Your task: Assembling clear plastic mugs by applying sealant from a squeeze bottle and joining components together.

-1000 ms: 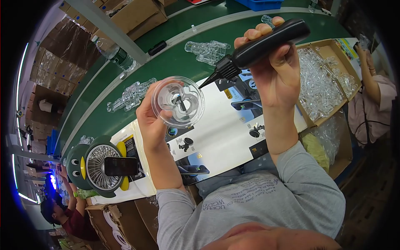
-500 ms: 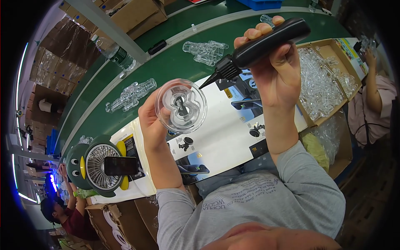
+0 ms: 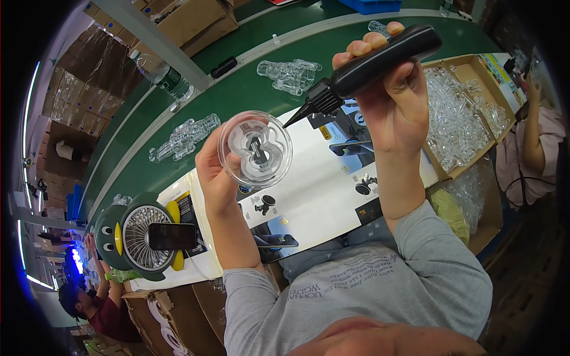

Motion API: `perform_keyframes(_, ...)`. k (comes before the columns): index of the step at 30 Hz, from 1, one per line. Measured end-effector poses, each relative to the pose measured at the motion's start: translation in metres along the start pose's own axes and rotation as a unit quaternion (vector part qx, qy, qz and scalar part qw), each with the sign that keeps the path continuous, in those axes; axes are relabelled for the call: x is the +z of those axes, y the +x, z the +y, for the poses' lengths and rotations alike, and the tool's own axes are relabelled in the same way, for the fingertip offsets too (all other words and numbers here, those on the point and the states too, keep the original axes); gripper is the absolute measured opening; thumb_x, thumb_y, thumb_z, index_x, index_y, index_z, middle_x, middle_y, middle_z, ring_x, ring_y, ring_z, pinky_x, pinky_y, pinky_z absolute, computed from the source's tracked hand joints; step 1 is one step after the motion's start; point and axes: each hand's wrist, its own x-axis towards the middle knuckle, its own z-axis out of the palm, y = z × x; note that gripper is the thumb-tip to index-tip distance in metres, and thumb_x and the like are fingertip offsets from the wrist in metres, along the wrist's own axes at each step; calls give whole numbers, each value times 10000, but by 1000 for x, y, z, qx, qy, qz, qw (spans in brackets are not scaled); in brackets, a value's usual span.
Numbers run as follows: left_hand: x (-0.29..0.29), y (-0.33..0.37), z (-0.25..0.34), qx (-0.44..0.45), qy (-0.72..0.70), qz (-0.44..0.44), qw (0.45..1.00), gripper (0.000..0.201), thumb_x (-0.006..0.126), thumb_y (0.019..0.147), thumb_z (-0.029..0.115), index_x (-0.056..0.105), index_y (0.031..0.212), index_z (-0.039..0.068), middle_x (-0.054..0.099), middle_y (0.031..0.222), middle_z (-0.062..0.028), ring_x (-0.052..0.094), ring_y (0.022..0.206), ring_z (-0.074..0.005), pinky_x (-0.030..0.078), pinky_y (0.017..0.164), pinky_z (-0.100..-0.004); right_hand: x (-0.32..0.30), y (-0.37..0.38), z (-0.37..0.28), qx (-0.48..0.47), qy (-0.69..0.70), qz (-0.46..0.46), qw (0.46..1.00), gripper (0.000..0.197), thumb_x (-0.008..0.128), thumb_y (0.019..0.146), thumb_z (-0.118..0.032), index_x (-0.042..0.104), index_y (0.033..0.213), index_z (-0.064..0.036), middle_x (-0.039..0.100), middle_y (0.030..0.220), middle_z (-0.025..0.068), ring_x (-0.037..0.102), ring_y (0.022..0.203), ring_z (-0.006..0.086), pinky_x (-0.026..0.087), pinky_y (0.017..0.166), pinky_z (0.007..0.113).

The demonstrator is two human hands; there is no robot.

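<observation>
My left hand point(image 3: 215, 169) grips a clear round plastic piece point(image 3: 274, 169) with a lobed inner shape and a round rim. In my right hand point(image 3: 399, 98) is a black glue bottle point(image 3: 386, 61), tilted so its narrow nozzle point(image 3: 301, 113) points down and left. The nozzle tip is at the right edge of the rim; whether it touches I cannot tell. Beneath both hands lies a printed white cardboard sheet point(image 3: 317, 193). Clear plastic assemblies lie on the green table beyond, one at the left point(image 3: 185, 137) and one in the middle point(image 3: 290, 76).
At the right stands a cardboard box point(image 3: 442, 169) holding many small clear parts point(image 3: 454, 118). A penguin-shaped fan point(image 3: 133, 237) with a phone point(image 3: 172, 237) on it is at the left. Further back are a water bottle point(image 3: 163, 76) and a blue bin point(image 3: 371, 6). Other people sit at both sides.
My left hand and the clear round piece have shifted slightly left and up. The rim has turned a little under the nozzle. My right hand with the bottle has hardly moved.
</observation>
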Motion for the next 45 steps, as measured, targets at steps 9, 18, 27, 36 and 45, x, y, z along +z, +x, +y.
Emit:
perform_keyframes(9, 4, 2, 4, 2, -24, -38, 999, 508, 642, 767, 265, 526, 1090, -109, 603, 999, -208, 597, 944, -300, 459, 859, -382, -3, 2, 2, 2, 35, -19, 999, 443, 607, 806, -171, 413, 1191, -71, 517, 1046, 67, 473, 1020, 206, 318, 977, 422)
perform_keyframes(18, 13, -3, 11, -20, -43, -99, 994, 570, 570, 819, 404, 557, 1052, -116, 611, 975, -200, 600, 906, -272, 448, 828, -332, -6, 2, 2, 21, 92, -41, 995, 464, 610, 806, -172, 389, 1203, -77, 496, 1049, 60, 464, 1034, 209, 311, 978, 427)
perform_keyframes(27, 5, 0, 3, 23, -42, -220, 974, 520, 560, 811, 363, 581, 1019, -113, 622, 935, -233, 608, 873, -315, 451, 794, -370, -6, 1, 2, 61, 115, -61, 990, 520, 646, 783, -191, 361, 1205, -89, 472, 1026, 43, 465, 1022, 191, 315, 964, 410)
perform_keyframes(36, 5, 4, 5, 8, -117, -285, 951, 492, 551, 830, 336, 582, 1008, -122, 613, 948, -249, 607, 866, -344, 464, 782, -394, -8, 3, 4, 111, 163, -83, 977, 522, 650, 781, -183, 364, 1210, -99, 478, 1038, 39, 466, 1018, 183, 308, 965, 402)
perform_keyframes(45, -3, 5, -7, -51, -113, -406, 906, 426, 532, 857, 280, 574, 995, -121, 602, 954, -260, 613, 845, -318, 464, 749, -366, -5, 1, 8, 133, 112, -96, 980, 554, 657, 792, -223, 329, 1220, -96, 455, 1009, 40, 466, 1007, 188, 335, 943, 402)
